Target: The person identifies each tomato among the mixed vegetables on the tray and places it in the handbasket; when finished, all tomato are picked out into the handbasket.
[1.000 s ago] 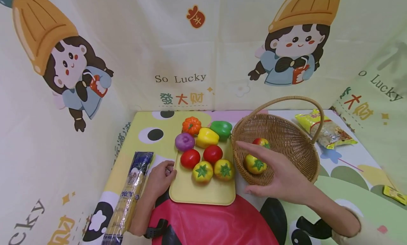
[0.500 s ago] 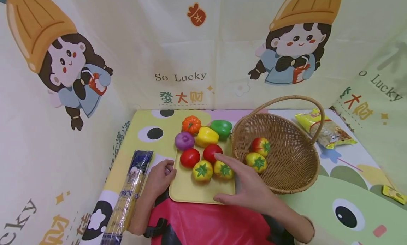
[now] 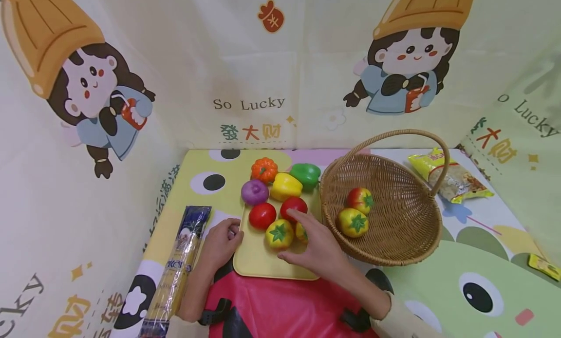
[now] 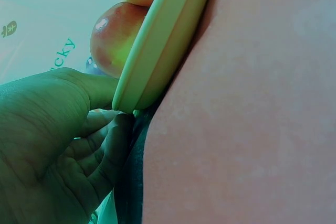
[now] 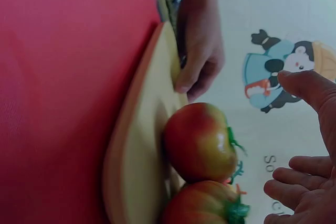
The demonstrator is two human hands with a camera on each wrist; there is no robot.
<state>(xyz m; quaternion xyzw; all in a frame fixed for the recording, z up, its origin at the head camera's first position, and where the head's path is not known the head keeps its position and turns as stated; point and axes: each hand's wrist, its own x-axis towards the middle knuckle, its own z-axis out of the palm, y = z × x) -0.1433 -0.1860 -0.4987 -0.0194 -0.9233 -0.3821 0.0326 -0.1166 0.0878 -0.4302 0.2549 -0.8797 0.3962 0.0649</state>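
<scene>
My left hand (image 3: 220, 245) pinches the left rim of a pale yellow tray (image 3: 263, 266), thumb on the rim and fingers curled below it in the left wrist view. My right hand (image 3: 322, 250) hovers over the tray's right side, thumb and fingers spread, holding nothing. Under it a yellow-red tomato with a green leafy top (image 3: 300, 232) is partly hidden. Beside that sits a matching tomato (image 3: 279, 234), its red-yellow side (image 5: 199, 142) showing in the right wrist view. Two plain red tomatoes (image 3: 262, 216) lie just behind.
Farther back are a purple onion (image 3: 254, 192), an orange pumpkin (image 3: 264, 170), a yellow pepper (image 3: 286, 187) and a green pepper (image 3: 306, 176). The wicker basket (image 3: 399, 216) at right holds two leafy-topped tomatoes (image 3: 353, 223). A pasta pack (image 3: 179, 265) lies left, a snack bag (image 3: 453, 177) right.
My right hand has moved left from over the basket to the tray's front right tomato, uncovering the two tomatoes in the basket. The left hand stays at the tray rim.
</scene>
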